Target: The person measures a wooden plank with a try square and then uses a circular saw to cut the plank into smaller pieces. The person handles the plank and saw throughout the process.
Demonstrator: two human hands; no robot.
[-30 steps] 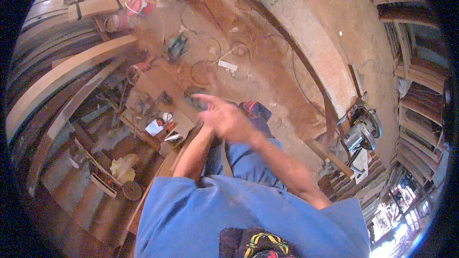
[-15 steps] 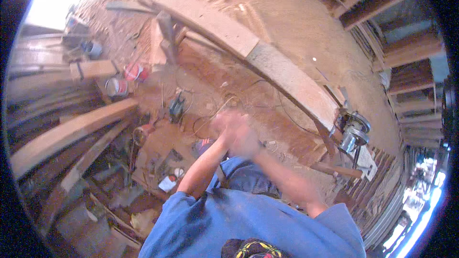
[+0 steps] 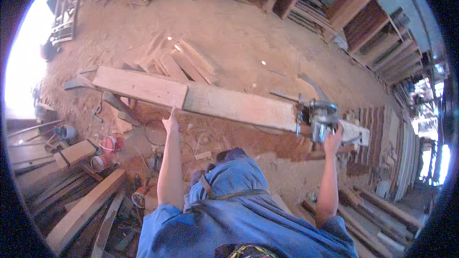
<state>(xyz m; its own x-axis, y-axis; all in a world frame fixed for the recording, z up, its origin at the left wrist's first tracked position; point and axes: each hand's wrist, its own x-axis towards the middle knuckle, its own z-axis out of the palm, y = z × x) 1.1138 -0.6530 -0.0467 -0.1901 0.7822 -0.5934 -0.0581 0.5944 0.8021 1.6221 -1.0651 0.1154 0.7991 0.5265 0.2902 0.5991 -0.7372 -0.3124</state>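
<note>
A pale plank (image 3: 138,86) lies on top of a longer, rougher board (image 3: 239,107) that runs across the view in front of me. At the plank's right end, near its lower corner, my left hand (image 3: 170,120) reaches up with index finger stretched and thumb apart. The fingertip meets or nearly meets the plank's edge. My right hand (image 3: 333,138) is wrapped round the handle of a silver circular saw (image 3: 322,114), which rests at the board's right end. Part of the grip is hidden by the saw's body.
Loose offcuts (image 3: 184,62) lie on the dusty floor beyond the board. Thick timbers (image 3: 86,210) are piled at lower left, near red-and-white buckets (image 3: 109,144). Stacked slats (image 3: 370,138) stand at right, and more beams (image 3: 382,210) lie at lower right.
My hands were together in front of my body, blurred. They have parted: the left went to the plank's end, the right took hold of the saw. My view has turned too.
</note>
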